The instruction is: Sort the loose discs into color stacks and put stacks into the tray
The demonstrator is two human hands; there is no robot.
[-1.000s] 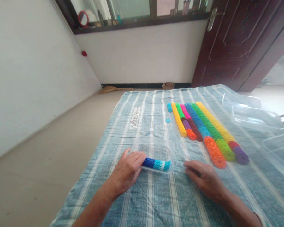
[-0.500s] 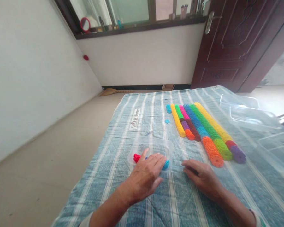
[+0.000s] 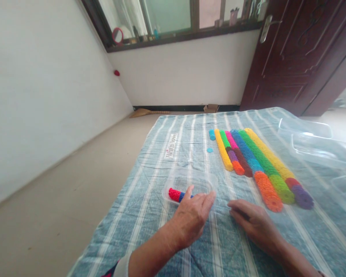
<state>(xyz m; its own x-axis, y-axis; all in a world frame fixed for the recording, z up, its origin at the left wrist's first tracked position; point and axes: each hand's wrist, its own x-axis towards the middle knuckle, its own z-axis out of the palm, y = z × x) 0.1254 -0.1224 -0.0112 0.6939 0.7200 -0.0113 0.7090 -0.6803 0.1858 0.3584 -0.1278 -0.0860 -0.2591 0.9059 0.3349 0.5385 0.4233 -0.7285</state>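
My left hand (image 3: 193,218) reaches over the near side of a clear plastic container (image 3: 173,173), palm down with fingers apart. Its fingers rest at the right part of a row of small plastic discs (image 3: 175,194), red then dark blue, lying in the container. The row's right end is hidden under that hand. To the right, my right hand (image 3: 252,221) rests on the striped cloth, fingers curled together with nothing visible in them. Beyond it lie long rows of stacked discs (image 3: 248,154) in yellow, green, blue, orange, purple and other colours.
A single light blue disc (image 3: 210,150) and a short light blue stack (image 3: 212,134) lie left of the long rows. Clear containers (image 3: 320,148) stand at the right. A striped cloth (image 3: 150,184) printed "With love" covers the table. Behind are a wall and a dark red door (image 3: 276,77).
My left hand has shifted right along the disc row, covering its light blue end and uncovering more red and dark blue. My right hand stays curled on the cloth. The view has shifted slightly.
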